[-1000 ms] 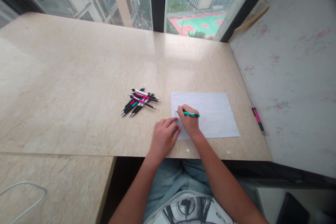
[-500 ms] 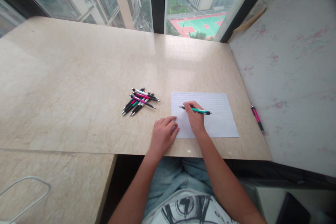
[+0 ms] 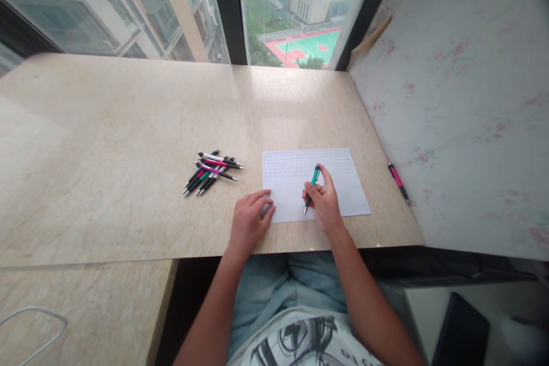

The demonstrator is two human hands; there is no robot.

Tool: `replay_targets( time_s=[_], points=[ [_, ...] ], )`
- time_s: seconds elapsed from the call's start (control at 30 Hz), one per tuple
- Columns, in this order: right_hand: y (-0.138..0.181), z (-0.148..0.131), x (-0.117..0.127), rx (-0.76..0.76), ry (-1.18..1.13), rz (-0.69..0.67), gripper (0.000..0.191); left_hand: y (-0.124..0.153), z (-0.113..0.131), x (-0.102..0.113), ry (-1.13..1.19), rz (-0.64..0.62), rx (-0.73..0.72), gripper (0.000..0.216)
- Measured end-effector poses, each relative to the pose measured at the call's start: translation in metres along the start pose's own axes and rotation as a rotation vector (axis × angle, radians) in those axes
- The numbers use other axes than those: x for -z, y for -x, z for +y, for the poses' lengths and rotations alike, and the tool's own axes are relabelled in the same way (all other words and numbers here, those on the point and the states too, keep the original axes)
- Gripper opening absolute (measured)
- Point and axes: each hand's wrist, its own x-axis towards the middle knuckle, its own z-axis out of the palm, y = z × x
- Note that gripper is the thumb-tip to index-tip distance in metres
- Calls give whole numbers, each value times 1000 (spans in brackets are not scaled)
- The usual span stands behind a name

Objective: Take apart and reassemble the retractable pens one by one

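Note:
My right hand (image 3: 324, 200) grips a green and black ballpoint pen (image 3: 314, 177) above the paper. The pen's metal tip points down toward me, and my index finger reaches its top end. Beneath lies a white sheet of paper (image 3: 287, 191) with several lines of small handwriting across its upper part. At the sheet's lower left edge rests my left hand (image 3: 252, 214), fingers loosely bent and apart, holding nothing. To the left of it lies a crossed pile of pens (image 3: 214, 171) in black with white, pink, purple and green.
A pink and black pen (image 3: 398, 183) lies along the flowered wall (image 3: 446, 126) at the right. The marble-patterned tabletop (image 3: 128, 143) runs back to the window. A pale cable (image 3: 47, 313) loops over the lower surface at front left.
My right hand has turned the green pen from lying sideways to standing nearly upright, tip toward me, with the index finger now at its top. The whole view has shifted slightly.

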Motion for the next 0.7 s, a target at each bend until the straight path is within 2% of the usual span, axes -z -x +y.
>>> replay_targets(
  time_s=[0.13, 0.27, 0.47, 0.7],
  points=[
    [7, -1, 5, 34, 17, 9, 81, 1, 0, 0, 36, 72, -2, 10],
    [12, -4, 7, 58, 41, 5, 79, 3, 12, -2, 180, 161, 15, 16],
    [14, -3, 14, 86, 64, 9, 80, 2, 36, -19, 271, 52, 2, 16],
    [9, 5, 27, 65, 131, 12, 76, 2, 40, -33, 22, -37, -132, 19]
  ],
)
